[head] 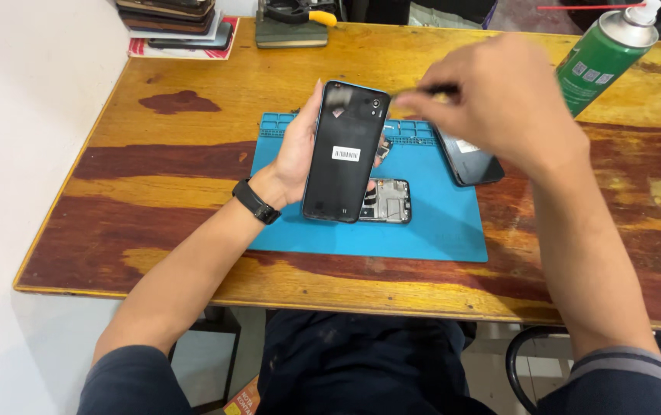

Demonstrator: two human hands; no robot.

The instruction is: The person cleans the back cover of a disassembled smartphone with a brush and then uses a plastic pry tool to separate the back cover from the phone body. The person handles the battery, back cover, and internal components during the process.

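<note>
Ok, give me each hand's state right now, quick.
Left hand: closed around the black phone back cover, held upright above the blue mat.
Right hand: pinched on a thin tool, blurred.

A phone repair workshop: blue repair mat, opened phone, stacked phones, spray can.

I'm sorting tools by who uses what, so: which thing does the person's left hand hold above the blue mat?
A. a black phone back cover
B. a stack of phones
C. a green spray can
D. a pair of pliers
A: the left hand grips the black phone back cover upright over the blue mat.
</note>
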